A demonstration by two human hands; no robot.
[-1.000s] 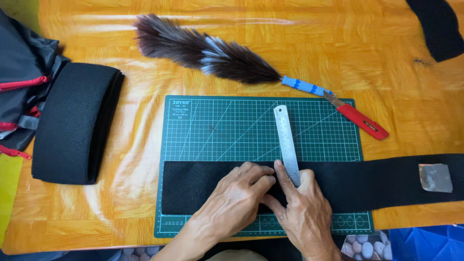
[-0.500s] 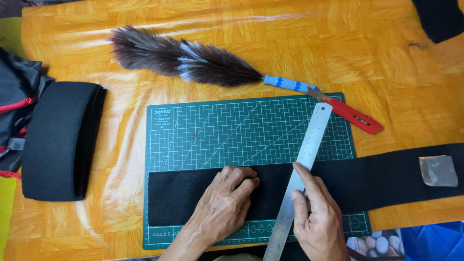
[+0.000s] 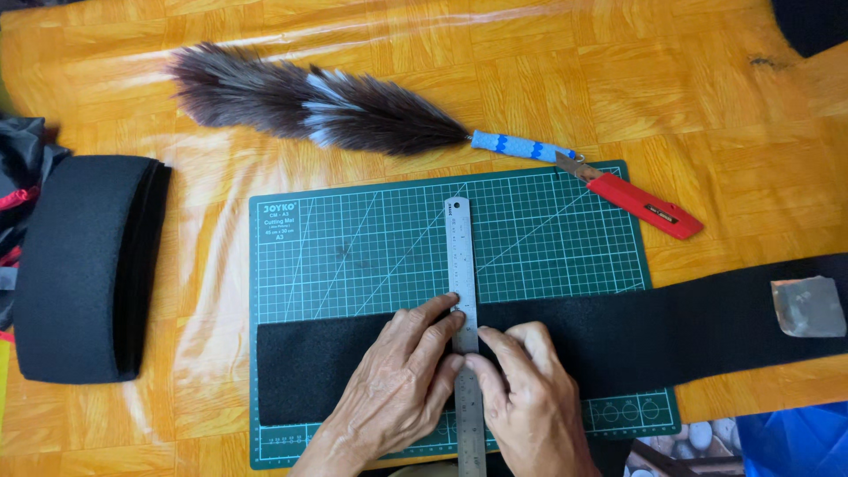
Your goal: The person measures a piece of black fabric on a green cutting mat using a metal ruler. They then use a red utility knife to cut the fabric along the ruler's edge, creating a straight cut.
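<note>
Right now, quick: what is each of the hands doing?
Left hand: open, fingers flat, pressing the black strip and touching the steel ruler.
Right hand: open, fingertips pressing on the steel ruler, gripping nothing.

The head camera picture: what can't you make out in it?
- Black strip: its right end runs off the frame edge.
- Metal ruler: lower end cut off by the bottom edge, middle hidden under left hand and right hand.
- Ruler markings: too small to read.
</note>
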